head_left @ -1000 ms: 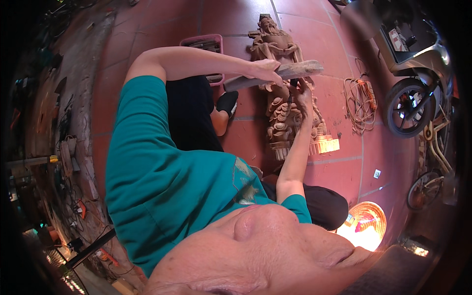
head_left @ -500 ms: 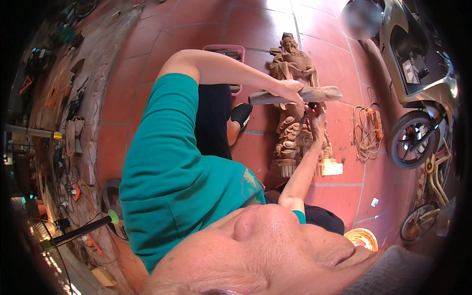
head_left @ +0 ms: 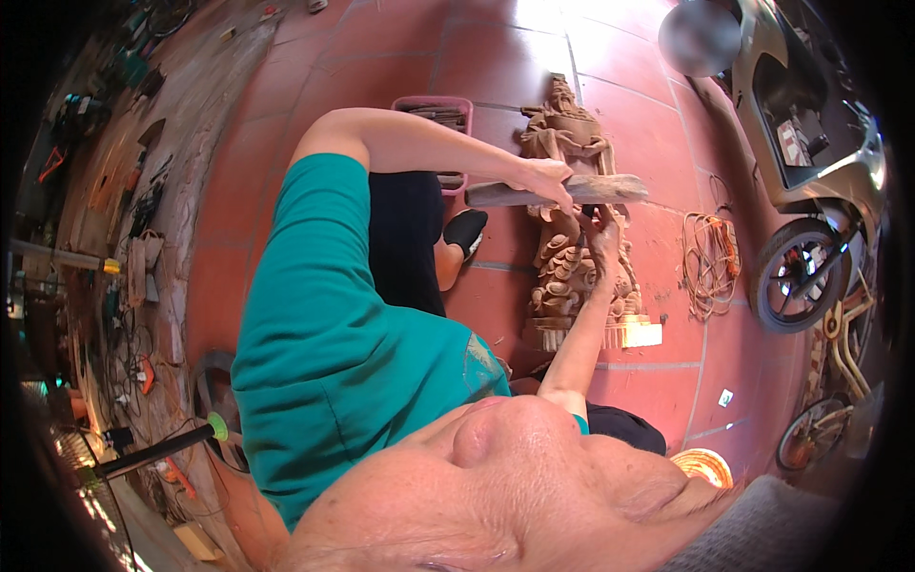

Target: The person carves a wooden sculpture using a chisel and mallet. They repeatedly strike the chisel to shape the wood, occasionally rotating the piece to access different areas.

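Observation:
A carved brown wooden statue (head_left: pixel 564 126) of a robed, bearded figure lies on the tiled floor, its base towards me. Across its middle, a thick, worn wooden club (head_left: pixel 610 189) is held crosswise in my left hand (head_left: pixel 543 179), whose fingers close round it. Just below the club, my right hand (head_left: pixel 602 236) is closed near the statue's lower half. A small dark piece shows at its fingertips, mostly hidden by the hand and club, so I cannot make out what it is.
A pink basket (head_left: pixel 469 119) of long pieces stands beyond my left knee. Right of the statue lies a coiled orange cord (head_left: pixel 710 267), with a motorbike (head_left: pixel 801 272) farther right. Tools and cables litter the left side, near a fan (head_left: pixel 157 448). A woven basket (head_left: pixel 703 465) sits lower right.
The club and my left hand have shifted a little to the left. My right hand stays low by the statue. The whole view has moved slightly.

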`<state>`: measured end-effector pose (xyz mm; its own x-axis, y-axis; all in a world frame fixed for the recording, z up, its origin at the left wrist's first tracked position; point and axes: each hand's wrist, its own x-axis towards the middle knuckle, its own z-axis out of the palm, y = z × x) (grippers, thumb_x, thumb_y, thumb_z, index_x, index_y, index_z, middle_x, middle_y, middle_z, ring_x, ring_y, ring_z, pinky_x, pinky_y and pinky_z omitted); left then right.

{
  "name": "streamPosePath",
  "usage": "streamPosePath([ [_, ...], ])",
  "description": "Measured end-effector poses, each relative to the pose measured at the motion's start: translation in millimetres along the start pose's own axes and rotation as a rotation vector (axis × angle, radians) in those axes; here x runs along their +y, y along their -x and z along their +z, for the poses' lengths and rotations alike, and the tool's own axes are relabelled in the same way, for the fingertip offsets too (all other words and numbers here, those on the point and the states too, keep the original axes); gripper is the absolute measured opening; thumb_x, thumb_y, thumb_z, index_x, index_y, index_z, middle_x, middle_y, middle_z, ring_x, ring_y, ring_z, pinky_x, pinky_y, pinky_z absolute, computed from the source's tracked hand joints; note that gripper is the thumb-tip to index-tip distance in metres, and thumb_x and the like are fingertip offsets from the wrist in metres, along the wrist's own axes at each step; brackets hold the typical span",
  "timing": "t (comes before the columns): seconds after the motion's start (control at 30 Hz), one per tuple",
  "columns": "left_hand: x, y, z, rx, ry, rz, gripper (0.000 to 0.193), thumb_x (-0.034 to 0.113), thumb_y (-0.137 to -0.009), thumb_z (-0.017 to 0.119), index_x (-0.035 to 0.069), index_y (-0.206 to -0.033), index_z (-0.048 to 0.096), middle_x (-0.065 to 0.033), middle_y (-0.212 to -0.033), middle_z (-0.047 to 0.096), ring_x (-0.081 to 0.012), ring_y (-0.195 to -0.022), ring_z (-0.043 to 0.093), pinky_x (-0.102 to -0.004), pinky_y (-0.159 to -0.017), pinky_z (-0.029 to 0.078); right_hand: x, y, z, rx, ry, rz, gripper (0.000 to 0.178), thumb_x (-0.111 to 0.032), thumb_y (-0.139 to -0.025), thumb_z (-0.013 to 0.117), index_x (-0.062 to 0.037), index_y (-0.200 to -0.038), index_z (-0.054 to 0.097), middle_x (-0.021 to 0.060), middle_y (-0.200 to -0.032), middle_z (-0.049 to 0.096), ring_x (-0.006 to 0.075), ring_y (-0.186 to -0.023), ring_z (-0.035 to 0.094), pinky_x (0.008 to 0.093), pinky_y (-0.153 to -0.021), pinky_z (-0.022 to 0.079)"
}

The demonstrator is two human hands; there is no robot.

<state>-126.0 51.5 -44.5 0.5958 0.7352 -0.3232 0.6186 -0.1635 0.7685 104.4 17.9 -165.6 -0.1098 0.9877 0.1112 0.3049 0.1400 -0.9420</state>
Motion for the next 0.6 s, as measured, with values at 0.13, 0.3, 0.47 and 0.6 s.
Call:
streamPosePath([
  [0.13, -0.6, 1.2, 0.9, 0.017, -0.006, 0.011, 0.064, 0.041, -0.072, 0.078, -0.006, -0.11, 0.059, -0.0184, -0.094, 0.067, -0.0223, -0.082, 0.067, -0.0378, -0.068, 0.052, 10.8, -4.7, 2.1, -0.02, -0.023, 0.053, 0.046, -0.014, -0.086, 0.077, -0.0044, -0.128, 0.062, 0.0037, -0.096, 0.069, 0.0093, -0.075, 0.057, 0.0278, -0.065, 0.046],
  [0.3, 7.6, 3.8, 4.1, 0.041, -0.022, 0.039, 0.066, 0.045, -0.073, 0.076, -0.007, -0.111, 0.059, -0.0205, -0.099, 0.068, -0.0267, -0.088, 0.067, -0.0402, -0.076, 0.051, 22.8, -3.0, 4.9, 0.023, 0.001, 0.051, 0.043, -0.015, -0.088, 0.076, -0.0032, -0.127, 0.062, 0.0055, -0.096, 0.07, 0.0101, -0.077, 0.058, 0.0291, -0.068, 0.047],
  [0.47, 2.8, -0.8, 6.6, 0.245, -0.029, 0.18, 0.069, 0.047, -0.074, 0.075, -0.007, -0.112, 0.058, -0.0215, -0.097, 0.068, -0.0293, -0.091, 0.067, -0.0413, -0.08, 0.051, 4.9, -3.7, 3.8, 0.005, 0.089, -0.062, 0.038, -0.017, -0.085, 0.074, -0.0055, -0.121, 0.065, 0.0123, -0.09, 0.072, 0.0176, -0.074, 0.066, 0.0347, -0.068, 0.051],
  [0.6, -16.9, -6.9, 17.7, 0.183, -0.076, 0.093, 0.066, 0.046, -0.074, 0.074, -0.006, -0.112, 0.057, -0.0192, -0.093, 0.067, -0.0285, -0.087, 0.067, -0.0401, -0.076, 0.052, 29.1, -12.3, 5.8, 0.008, 0.163, 0.008, 0.045, -0.024, -0.083, 0.076, -0.0066, -0.123, 0.065, 0.013, -0.093, 0.073, 0.0215, -0.078, 0.069, 0.0368, -0.071, 0.052],
])
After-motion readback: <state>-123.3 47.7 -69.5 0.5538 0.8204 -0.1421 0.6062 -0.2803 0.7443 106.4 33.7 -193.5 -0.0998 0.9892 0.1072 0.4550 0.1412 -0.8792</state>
